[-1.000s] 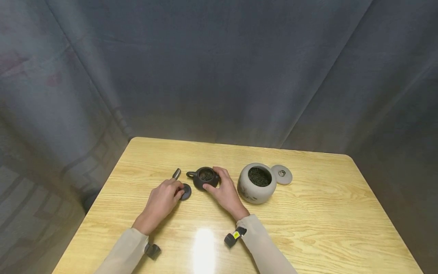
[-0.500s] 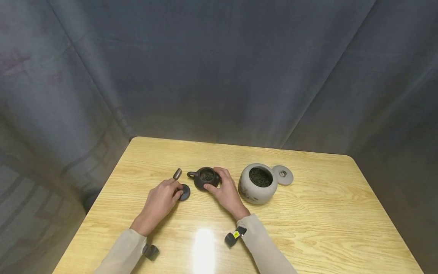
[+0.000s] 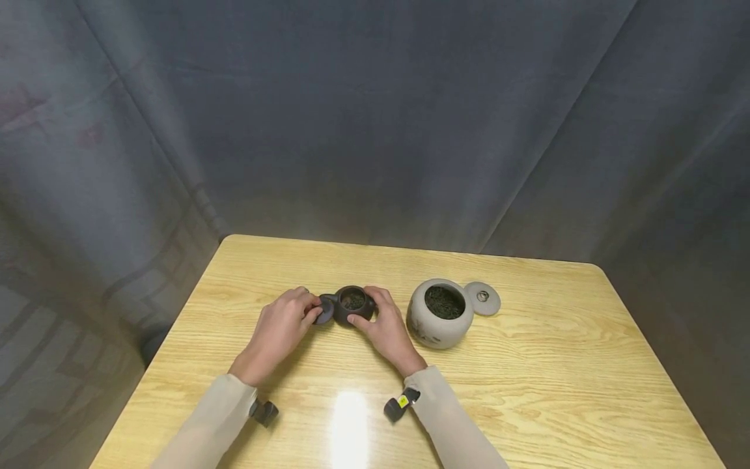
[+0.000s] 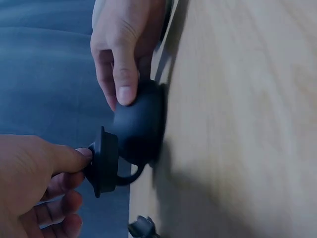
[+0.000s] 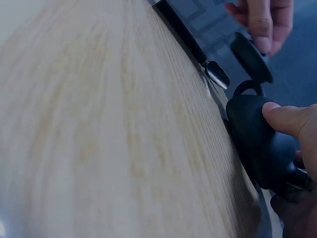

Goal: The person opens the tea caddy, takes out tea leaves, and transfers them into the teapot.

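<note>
My left hand (image 3: 282,329) pinches the small knob of a dark teapot lid (image 3: 324,314). In the left wrist view the lid (image 4: 105,161) is off the table, beside the teapot's loop handle. The small dark teapot (image 3: 344,316) stands upright and uncovered, with tea leaves inside. Its right side is held by my right hand (image 3: 389,332), thumb in front and fingers behind. The right wrist view shows that thumb against the pot body (image 5: 250,131).
A metal tea scoop (image 5: 217,74) with a black handle lies left of the pot, mostly hidden by my left hand in the head view. To the right stands a grey jar (image 3: 430,329) of tea leaves, its round lid (image 3: 486,301) lying behind it on the wooden table (image 3: 556,365).
My left hand has raised the teapot lid from the table and moved it right and away from me, up to the pot's handle. My right hand keeps its hold on the teapot.
</note>
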The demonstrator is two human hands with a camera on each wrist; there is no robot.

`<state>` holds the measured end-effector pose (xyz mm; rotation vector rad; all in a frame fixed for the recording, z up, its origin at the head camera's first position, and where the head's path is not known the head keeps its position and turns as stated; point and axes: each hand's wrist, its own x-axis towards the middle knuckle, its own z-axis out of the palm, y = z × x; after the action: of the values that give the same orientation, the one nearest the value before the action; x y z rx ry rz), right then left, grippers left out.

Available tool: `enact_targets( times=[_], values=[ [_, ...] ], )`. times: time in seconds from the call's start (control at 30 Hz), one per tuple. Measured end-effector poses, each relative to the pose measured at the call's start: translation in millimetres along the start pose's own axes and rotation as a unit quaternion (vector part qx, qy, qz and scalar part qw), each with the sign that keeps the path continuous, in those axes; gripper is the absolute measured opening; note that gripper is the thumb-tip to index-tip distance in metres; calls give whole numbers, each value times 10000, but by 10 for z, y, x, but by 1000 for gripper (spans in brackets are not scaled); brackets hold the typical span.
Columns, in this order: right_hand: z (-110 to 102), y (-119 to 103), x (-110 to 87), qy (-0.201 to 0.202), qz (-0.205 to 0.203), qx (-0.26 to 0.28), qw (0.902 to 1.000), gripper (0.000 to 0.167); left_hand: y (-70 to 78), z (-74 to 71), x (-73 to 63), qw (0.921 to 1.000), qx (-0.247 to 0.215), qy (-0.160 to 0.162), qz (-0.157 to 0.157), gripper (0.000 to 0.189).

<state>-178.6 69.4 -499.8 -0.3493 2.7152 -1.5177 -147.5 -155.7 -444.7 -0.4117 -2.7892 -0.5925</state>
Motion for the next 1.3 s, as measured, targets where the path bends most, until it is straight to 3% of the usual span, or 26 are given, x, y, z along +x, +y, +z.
enact_targets(
  times=[0.57,1.3],
  values=[
    [-8,19,4,39,-93,-30,9999,69,214,27,377,9996,-84,-173,190,12],
    [-25,-27,30,-15,-61,-57,10000,66,299,255,536,9987,-209,-438,153,12]
  ],
)
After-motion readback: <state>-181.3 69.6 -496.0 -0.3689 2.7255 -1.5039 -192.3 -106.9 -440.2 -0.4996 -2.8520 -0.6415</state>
